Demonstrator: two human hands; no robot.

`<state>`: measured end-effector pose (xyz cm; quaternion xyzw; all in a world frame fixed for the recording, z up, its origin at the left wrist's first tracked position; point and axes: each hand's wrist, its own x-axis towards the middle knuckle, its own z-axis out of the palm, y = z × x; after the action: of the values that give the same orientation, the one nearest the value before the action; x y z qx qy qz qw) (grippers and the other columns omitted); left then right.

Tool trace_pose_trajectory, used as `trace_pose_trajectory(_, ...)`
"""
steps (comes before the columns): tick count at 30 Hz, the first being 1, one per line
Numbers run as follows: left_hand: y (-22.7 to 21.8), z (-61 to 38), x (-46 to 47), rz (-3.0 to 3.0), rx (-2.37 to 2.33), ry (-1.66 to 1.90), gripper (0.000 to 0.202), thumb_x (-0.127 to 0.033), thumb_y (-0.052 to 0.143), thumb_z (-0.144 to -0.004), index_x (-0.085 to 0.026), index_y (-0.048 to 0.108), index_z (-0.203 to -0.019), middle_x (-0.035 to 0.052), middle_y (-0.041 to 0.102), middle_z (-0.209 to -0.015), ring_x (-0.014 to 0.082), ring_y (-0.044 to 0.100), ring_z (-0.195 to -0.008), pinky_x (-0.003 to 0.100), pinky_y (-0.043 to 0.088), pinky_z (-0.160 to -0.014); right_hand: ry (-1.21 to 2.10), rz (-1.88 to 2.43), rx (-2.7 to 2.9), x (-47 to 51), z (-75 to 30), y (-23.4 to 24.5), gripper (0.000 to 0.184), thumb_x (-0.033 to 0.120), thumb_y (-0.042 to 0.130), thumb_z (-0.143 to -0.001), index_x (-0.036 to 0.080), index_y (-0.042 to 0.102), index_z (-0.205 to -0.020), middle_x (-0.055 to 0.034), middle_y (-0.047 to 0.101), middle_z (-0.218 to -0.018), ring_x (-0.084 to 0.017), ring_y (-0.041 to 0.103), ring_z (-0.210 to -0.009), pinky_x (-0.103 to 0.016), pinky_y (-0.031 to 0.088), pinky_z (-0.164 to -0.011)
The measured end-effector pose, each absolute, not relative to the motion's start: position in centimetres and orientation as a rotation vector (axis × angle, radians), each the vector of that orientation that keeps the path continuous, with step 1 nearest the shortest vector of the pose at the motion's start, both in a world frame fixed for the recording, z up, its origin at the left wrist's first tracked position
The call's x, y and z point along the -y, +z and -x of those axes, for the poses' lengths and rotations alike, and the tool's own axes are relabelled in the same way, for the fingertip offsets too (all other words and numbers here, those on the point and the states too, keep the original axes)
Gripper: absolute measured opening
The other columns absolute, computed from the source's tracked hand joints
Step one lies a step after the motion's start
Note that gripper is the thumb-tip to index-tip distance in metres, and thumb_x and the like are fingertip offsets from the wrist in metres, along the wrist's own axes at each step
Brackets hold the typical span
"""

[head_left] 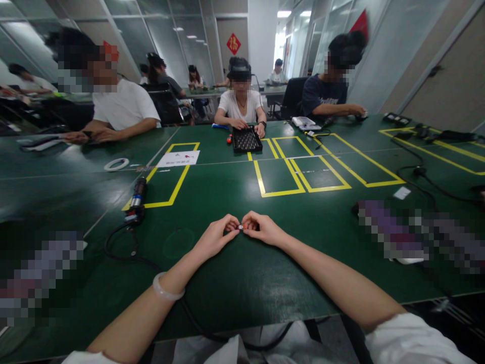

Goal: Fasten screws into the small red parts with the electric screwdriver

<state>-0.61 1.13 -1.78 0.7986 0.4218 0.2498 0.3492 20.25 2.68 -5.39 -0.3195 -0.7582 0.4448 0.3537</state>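
My left hand (217, 233) and my right hand (263, 229) meet fingertip to fingertip over the green table (242, 273), resting on it. Both are closed in a pinch on one tiny part (241, 227), silvery with a bit of orange-red on the right side; it is too small to name. A pale bangle (166, 288) sits on my left wrist. An electric screwdriver (137, 198) lies to the left of my hands, its black cable (125, 247) curling toward me.
Yellow tape rectangles (280, 174) mark the table. Across it a person rests both hands at a black tray (247, 139) with a red tool (229, 138) beside it. A tape roll (116, 164), a white sheet (178, 158) and cables (428, 177) lie around. Other people sit left and right.
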Motion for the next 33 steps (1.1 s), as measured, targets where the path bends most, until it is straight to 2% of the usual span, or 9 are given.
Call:
trace_pose_trajectory(10, -1.86, 0.62, -1.15, -2.057, -1.099, 0.630, 0.020, -0.034, 0.052, -0.088, -0.019, 0.058, -0.099, 0.0028, 0.065, -0.091, 0.0150, 0.061, -0.084, 0.027, 0.048, -0.079, 1.154, 0.856, 1.937, -2.58, -20.27, -5.30, 0.017, 0.028, 0.061, -0.084, 0.016, 0.057, -0.096, 0.0000, 0.060, -0.078, -0.012, 0.055, -0.068, -0.024, 0.044, -0.066)
trace_pose_trajectory(19, -1.31, 0.46, -0.95, -2.063, -1.120, 0.591, 0.027, -0.041, 0.047, -0.091, -0.018, 0.059, -0.099, 0.0036, 0.066, -0.092, 0.0163, 0.061, -0.085, 0.027, 0.046, -0.077, 1.226, 0.879, 1.885, -2.51, -20.39, -5.16, 0.025, 0.038, 0.059, -0.087, 0.016, 0.058, -0.098, -0.0005, 0.063, -0.078, -0.011, 0.056, -0.067, -0.023, 0.044, -0.064)
trace_pose_trajectory(33, -1.44, 0.52, -0.92, -2.067, -1.140, 0.552, 0.039, -0.043, 0.032, -0.096, -0.018, 0.061, -0.090, 0.0022, 0.066, -0.084, 0.0152, 0.060, -0.079, 0.025, 0.043, -0.076, 1.372, 0.840, 1.782, -2.79, -20.35, -5.43, 0.025, 0.040, 0.059, -0.087, 0.015, 0.058, -0.091, -0.0026, 0.066, -0.075, -0.013, 0.061, -0.068, -0.025, 0.048, -0.067)
